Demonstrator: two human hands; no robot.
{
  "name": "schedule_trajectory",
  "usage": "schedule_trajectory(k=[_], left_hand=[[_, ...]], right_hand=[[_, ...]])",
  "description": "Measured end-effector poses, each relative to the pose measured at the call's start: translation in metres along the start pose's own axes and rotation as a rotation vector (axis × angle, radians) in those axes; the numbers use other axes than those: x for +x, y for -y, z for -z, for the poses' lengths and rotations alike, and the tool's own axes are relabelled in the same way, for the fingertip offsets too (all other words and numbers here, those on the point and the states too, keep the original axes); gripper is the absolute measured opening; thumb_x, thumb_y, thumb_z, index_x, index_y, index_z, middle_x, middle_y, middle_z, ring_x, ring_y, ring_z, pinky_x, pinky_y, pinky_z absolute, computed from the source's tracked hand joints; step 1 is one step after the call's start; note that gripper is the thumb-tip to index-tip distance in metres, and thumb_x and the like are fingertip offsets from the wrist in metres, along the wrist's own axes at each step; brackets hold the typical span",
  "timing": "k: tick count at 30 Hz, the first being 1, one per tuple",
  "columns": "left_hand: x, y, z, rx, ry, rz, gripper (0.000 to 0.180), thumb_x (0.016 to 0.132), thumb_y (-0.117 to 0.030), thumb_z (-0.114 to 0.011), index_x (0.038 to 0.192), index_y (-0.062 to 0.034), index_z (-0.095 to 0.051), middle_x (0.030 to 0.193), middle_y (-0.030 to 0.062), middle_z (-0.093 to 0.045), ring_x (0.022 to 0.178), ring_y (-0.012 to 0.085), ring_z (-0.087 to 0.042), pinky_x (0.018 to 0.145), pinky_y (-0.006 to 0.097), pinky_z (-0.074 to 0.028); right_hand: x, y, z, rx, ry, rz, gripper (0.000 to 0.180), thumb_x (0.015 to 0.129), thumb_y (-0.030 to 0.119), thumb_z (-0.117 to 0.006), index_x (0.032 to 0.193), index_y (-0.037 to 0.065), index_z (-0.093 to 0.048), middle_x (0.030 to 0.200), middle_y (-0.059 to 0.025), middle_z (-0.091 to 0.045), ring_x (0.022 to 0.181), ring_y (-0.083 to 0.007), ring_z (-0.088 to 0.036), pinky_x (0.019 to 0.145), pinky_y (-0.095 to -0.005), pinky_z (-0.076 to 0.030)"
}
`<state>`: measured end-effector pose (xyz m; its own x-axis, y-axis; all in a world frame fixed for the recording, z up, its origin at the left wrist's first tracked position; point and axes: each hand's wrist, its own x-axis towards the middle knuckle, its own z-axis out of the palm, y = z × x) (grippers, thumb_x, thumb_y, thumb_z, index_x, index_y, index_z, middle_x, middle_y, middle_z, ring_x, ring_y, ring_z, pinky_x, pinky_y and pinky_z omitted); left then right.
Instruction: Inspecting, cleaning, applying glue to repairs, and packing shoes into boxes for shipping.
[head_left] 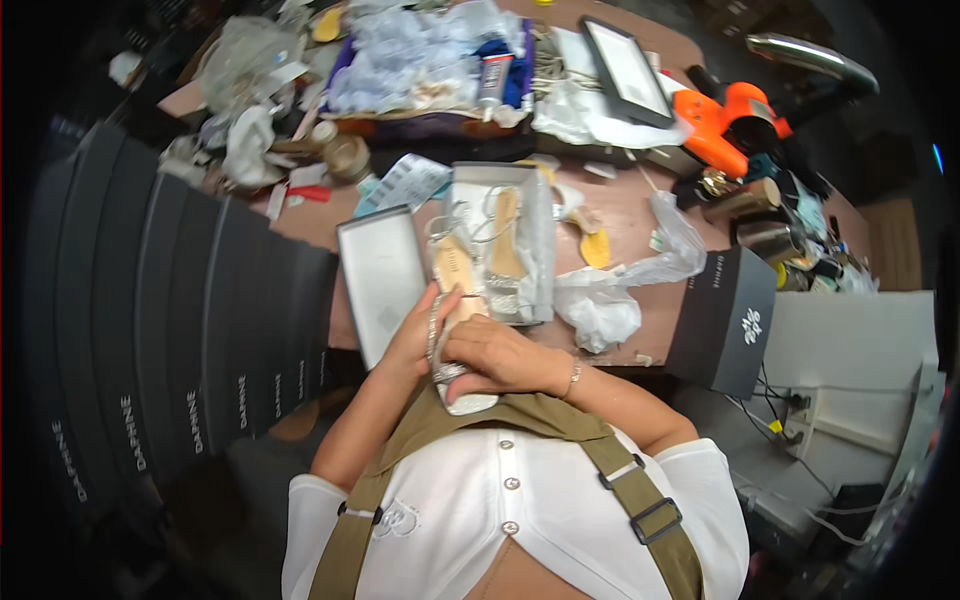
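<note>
Close to my body I hold a high-heeled sandal (453, 264) with a beige insole and glittery silver straps, its toe toward me. My left hand (408, 338) is wrapped round its left side. Across the front part lies my right hand (505, 356), closed on the glittery strap, and its fingertips are partly hidden. Just beyond, an open shoe box (546, 240) lined with white paper holds the matching sandal (506, 225). Left of that box lies a shallow box lid (375, 275), pale inside with a dark rim.
Dark shoe boxes (180, 300) are stacked at the left. Another dark box (722, 318) stands at the right table edge, near crumpled plastic (604, 318). Farther back are a tray of white cloths (425, 60), a tube (494, 82) and an orange tool (715, 125).
</note>
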<state>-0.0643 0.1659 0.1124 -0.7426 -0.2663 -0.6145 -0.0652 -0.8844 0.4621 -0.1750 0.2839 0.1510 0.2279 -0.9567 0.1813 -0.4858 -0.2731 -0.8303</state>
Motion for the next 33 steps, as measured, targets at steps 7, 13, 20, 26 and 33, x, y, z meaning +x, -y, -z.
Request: schedule_trajectory(k=[7, 13, 20, 26, 33], left_hand=[[0.053, -0.034, 0.114, 0.383, -0.053, -0.269, 0.044, 0.09, -0.005, -0.056, 0.13, -0.0008, -0.038, 0.112, 0.0137, -0.059, 0.097, 0.0219, -0.062, 0.081, 0.035, -0.053], [0.045, -0.064, 0.156, 1.651, -0.556, -0.404, 0.039, 0.084, -0.005, -0.059, 0.12, 0.0045, -0.052, 0.113, 0.0155, -0.06, 0.104, 0.0212, -0.059, 0.083, 0.032, -0.048], [0.055, -0.016, 0.024, 1.045, 0.127, -0.487, 0.061, 0.086, -0.025, -0.063, 0.135, 0.0002, -0.037, 0.134, 0.017, -0.046, 0.124, 0.0229, -0.043, 0.102, 0.033, -0.033], [0.085, 0.003, -0.062, 0.294, 0.364, -0.203, 0.055, 0.09, -0.026, -0.059, 0.134, -0.0018, -0.039, 0.126, 0.0106, -0.051, 0.112, 0.0175, -0.049, 0.097, 0.034, -0.038], [0.049, -0.013, -0.064, 0.851, 0.355, -0.554, 0.037, 0.091, -0.014, -0.054, 0.125, -0.0001, -0.05, 0.111, 0.0078, -0.06, 0.1, 0.0155, -0.057, 0.086, 0.029, -0.046]], right_hand=[[-0.111, -0.073, 0.058, -0.318, -0.881, -0.624, 0.068, 0.076, 0.025, -0.073, 0.13, 0.0, -0.04, 0.126, -0.0223, -0.045, 0.117, -0.0387, -0.043, 0.098, -0.0455, -0.035], [-0.283, -0.177, 0.112, -0.428, -1.592, -1.128, 0.075, 0.077, 0.023, -0.072, 0.136, -0.002, -0.033, 0.132, -0.0257, -0.042, 0.118, -0.0395, -0.046, 0.097, -0.043, -0.039], [-0.169, -0.132, 0.113, -0.204, -1.159, -0.748, 0.04, 0.078, 0.007, -0.064, 0.116, -0.002, -0.054, 0.095, -0.0152, -0.062, 0.08, -0.0232, -0.061, 0.07, -0.0333, -0.049], [-0.054, -0.015, 0.053, -0.307, -0.362, -0.526, 0.048, 0.076, 0.013, -0.07, 0.12, 0.005, -0.055, 0.105, -0.016, -0.059, 0.086, -0.0275, -0.061, 0.075, -0.0355, -0.049], [-0.053, -0.024, 0.075, 0.051, -0.816, -0.426, 0.041, 0.081, 0.016, -0.069, 0.117, 0.003, -0.057, 0.099, -0.0078, -0.061, 0.084, -0.0168, -0.058, 0.077, -0.0287, -0.047]])
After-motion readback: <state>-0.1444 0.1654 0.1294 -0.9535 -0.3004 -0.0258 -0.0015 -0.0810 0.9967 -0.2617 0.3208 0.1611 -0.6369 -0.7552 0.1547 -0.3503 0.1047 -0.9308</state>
